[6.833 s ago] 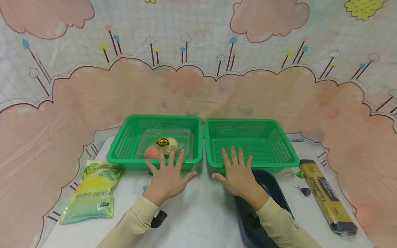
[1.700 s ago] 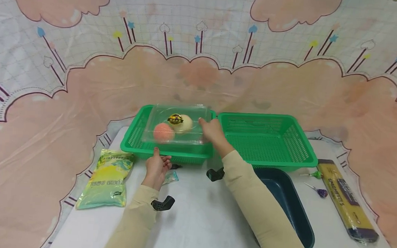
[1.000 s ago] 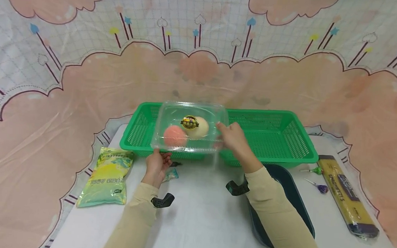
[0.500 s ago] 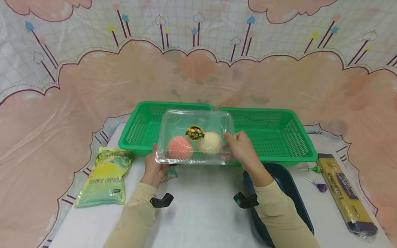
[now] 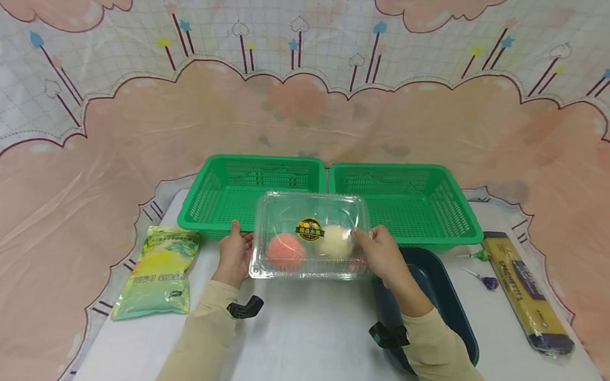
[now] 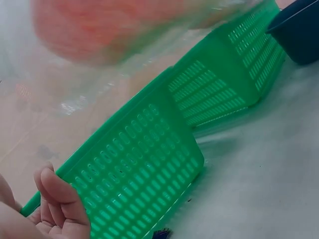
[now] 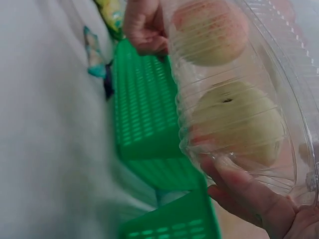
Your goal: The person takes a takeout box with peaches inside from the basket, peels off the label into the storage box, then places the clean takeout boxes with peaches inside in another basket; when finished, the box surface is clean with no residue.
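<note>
Gripping the clear fruit box (image 5: 311, 237) at its right end, the right hand (image 5: 382, 256) keeps it level at frame centre; the left hand (image 5: 234, 255), fingers loosely curled, steadies the left edge.

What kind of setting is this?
Likely a staged tabletop recording setup: a cartoon-cloud fabric backdrop hangs behind a white table holding two empty green plastic mesh baskets and scattered packaged groceries.

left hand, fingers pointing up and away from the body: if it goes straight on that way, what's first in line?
Probably the left green basket: the left hand points at its near wall, thumb almost at the rim. The clear fruit box, held by the right hand, sits just beside that line. Depth is unclear.
</note>
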A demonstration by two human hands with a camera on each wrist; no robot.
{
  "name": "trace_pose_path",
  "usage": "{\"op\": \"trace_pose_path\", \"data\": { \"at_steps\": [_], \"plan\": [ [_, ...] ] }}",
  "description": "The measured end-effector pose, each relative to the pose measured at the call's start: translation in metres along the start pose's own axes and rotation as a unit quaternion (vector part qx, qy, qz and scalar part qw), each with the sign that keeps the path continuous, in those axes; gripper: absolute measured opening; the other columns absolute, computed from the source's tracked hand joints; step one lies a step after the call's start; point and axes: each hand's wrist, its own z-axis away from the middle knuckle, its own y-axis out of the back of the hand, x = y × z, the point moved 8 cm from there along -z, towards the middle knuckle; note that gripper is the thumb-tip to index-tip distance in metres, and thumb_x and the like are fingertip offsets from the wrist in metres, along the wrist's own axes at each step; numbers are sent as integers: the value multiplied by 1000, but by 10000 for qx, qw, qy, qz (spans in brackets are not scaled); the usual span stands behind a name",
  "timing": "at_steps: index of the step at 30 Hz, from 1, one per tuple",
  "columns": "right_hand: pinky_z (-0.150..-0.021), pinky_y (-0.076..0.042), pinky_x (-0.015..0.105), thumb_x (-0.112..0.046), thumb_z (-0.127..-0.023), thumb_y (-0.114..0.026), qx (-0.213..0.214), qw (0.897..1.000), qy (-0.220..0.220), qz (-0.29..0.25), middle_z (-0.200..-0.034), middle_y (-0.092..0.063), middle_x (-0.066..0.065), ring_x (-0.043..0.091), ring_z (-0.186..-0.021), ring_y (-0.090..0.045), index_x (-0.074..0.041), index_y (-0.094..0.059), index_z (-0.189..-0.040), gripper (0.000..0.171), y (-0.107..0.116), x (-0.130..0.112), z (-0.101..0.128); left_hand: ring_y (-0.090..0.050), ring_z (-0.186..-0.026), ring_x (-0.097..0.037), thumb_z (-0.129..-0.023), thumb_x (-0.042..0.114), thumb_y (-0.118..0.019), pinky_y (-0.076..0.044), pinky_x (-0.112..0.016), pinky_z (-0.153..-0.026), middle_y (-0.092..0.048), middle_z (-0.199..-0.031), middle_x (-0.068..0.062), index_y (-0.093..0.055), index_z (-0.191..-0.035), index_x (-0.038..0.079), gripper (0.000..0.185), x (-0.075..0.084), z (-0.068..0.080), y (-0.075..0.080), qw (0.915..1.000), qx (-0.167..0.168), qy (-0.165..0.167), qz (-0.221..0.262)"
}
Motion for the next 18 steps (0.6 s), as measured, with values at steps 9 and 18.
{"op": "trace_pose_path", "data": {
  "at_steps": [9,18],
  "plan": [
    [-60,-50,31,-31,-111,-51,90,9999,-83,-6,-109,-64,24,24,-77,-73,0,-45,-104,32,2,18,25,-44,-52,-4,-114,43,-34,-45,-18,-55,-63,-65,3,-48,-105,6,41,0,-3,-3,9997,-143,84,158],
    [-76,-59,38,-28,-111,-53,-108,9999,-51,-115,-114,-66,22,29,-84,-80,2,-46,-112,31,-6,31,48,-42,-53,-4,-114,44,-33,-48,-18,-57,-65,-70,2,-46,-105,7,40,3,-3,0,9993,-335,116,103]
  ]
}}
